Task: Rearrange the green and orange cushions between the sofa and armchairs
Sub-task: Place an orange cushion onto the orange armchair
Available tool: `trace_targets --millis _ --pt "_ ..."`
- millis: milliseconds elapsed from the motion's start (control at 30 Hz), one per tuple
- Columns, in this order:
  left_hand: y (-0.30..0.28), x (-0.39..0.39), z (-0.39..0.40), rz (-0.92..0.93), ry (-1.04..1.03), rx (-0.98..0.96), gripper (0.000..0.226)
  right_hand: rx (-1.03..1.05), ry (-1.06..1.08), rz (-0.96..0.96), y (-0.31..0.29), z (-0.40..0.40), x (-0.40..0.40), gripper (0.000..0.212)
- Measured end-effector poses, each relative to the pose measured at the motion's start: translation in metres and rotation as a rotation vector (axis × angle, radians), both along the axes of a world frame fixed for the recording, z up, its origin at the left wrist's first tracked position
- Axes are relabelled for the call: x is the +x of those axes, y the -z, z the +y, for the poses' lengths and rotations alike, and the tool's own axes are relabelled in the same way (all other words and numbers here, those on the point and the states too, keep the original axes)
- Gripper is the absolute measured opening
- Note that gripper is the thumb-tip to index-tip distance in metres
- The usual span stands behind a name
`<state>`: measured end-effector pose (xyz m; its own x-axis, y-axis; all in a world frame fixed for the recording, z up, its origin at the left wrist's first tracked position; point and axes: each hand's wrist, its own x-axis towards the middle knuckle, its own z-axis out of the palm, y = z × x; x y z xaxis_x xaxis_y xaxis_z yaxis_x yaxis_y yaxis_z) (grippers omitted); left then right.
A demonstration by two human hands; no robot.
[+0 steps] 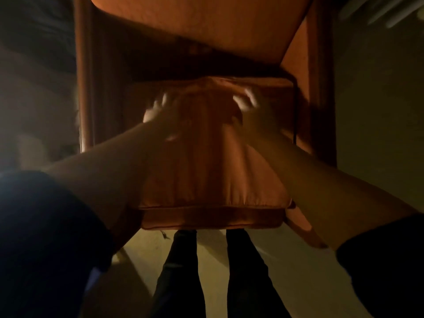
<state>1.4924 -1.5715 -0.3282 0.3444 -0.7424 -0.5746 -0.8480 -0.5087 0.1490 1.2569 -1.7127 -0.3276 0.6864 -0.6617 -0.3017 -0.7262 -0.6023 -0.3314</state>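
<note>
An orange cushion point(206, 171) lies on the seat of an orange armchair point(321, 92), right in front of me in dim light. My left hand point(160, 115) rests on the cushion's far left part, fingers spread and blurred. My right hand point(254, 109) lies on its far right part, fingers also spread. Both hands press on or clasp the far end of the cushion; the blur hides the exact grip. No green cushion shows in this view.
The armchair's orange backrest point(202, 26) rises at the top, with wooden armrests point(83, 88) on both sides. My legs point(215, 271) stand on a pale floor point(309, 260) just before the seat's front edge. Dark blurred surroundings lie on the left and right.
</note>
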Motion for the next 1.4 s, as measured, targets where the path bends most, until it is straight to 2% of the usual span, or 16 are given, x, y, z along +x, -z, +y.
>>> trace_targets --millis 67,100,167,233,367,433,467,533,567,700,800,900,1033,1200,1300,1400 --pt "0.029 -0.027 0.038 0.075 0.087 0.123 0.097 0.119 -0.016 0.084 0.014 0.025 -0.026 0.066" --pt "0.033 -0.043 0.060 0.106 0.044 0.124 0.097 0.138 -0.034 0.108 0.018 0.042 -0.041 0.067" --pt "0.025 -0.079 0.101 0.139 -0.056 0.041 0.094 0.106 -0.070 0.111 0.019 0.076 -0.070 0.069" --pt "0.006 -0.106 0.137 0.177 -0.040 -0.019 0.097 0.096 -0.065 0.112 0.014 0.108 -0.097 0.069" --pt "0.000 -0.117 0.198 0.120 0.034 -0.035 0.100 0.084 -0.035 0.140 0.003 0.161 -0.142 0.073" --pt "-0.004 -0.120 0.213 0.077 0.053 -0.088 0.091 0.090 -0.039 0.172 0.004 0.179 -0.158 0.081" --pt "-0.002 -0.119 0.217 0.040 0.085 -0.123 0.077 0.088 -0.049 0.180 0.006 0.183 -0.161 0.081" --pt "0.002 -0.113 0.212 -0.001 0.127 -0.168 0.044 0.072 -0.029 0.161 0.013 0.183 -0.158 0.068" --pt "0.003 -0.110 0.208 -0.007 0.156 -0.191 0.038 0.050 -0.006 0.130 0.015 0.180 -0.155 0.057" --pt "-0.006 -0.112 0.211 0.026 0.234 -0.265 0.029 -0.006 0.022 -0.027 0.011 0.176 -0.151 0.024" --pt "-0.032 -0.111 0.214 0.050 0.049 -0.327 0.021 0.051 0.091 -0.089 -0.010 0.172 -0.151 0.022" --pt "-0.074 -0.101 0.203 0.062 -0.053 -0.426 0.007 0.056 0.142 -0.108 -0.052 0.165 -0.143 0.033" --pt "-0.139 -0.075 0.170 -0.004 -0.127 -0.639 0.028 -0.113 0.302 -0.274 -0.113 0.149 -0.113 0.029" --pt "-0.181 -0.011 0.090 -0.217 -0.142 -0.811 0.006 -0.380 0.349 -0.385 -0.151 0.069 -0.037 0.019" --pt "-0.187 0.028 0.029 -0.238 -0.160 -0.863 0.014 -0.465 0.372 -0.422 -0.161 0.010 0.014 0.025" --pt "-0.189 0.065 -0.029 -0.354 -0.210 -0.824 0.038 -0.468 0.380 -0.397 -0.170 -0.044 0.056 0.030"
